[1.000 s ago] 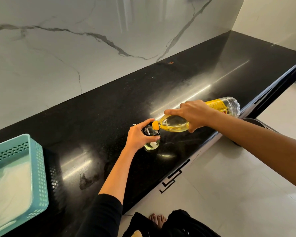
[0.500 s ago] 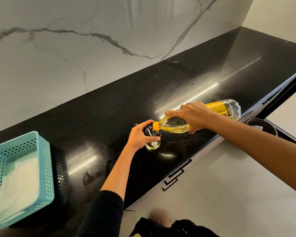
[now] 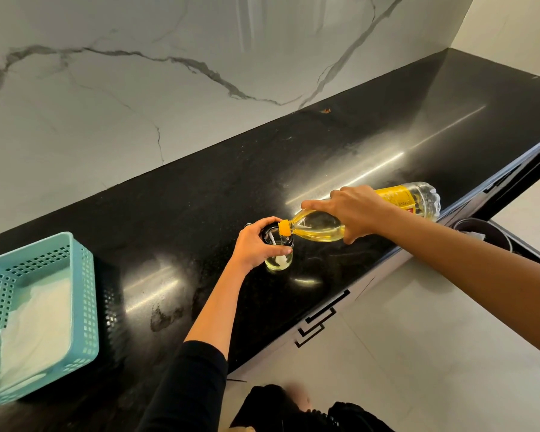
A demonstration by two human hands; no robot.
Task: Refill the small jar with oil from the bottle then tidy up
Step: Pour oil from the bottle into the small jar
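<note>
Bottle (image 3: 318,227) lies nearly level above the front edge of the desk (image 3: 200,198), orange neck pointing left at the jar (image 3: 281,263); the outstretched right grip (image 3: 356,212) clasps its shoulder, and the left grip (image 3: 251,246) encircles the jar.

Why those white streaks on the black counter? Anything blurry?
Head view: the streaks are glare off the polished black countertop, brightest beside the oil bottle; the small jar looks sharp; only the foot at the bottom edge is blurred.

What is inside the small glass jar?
A shallow layer of pale oil lies at the bottom of the small jar, and a thin pale streak, probably pouring oil, runs down from the bottle mouth. The left hand covers the jar's left side, so that part is hidden.
</note>
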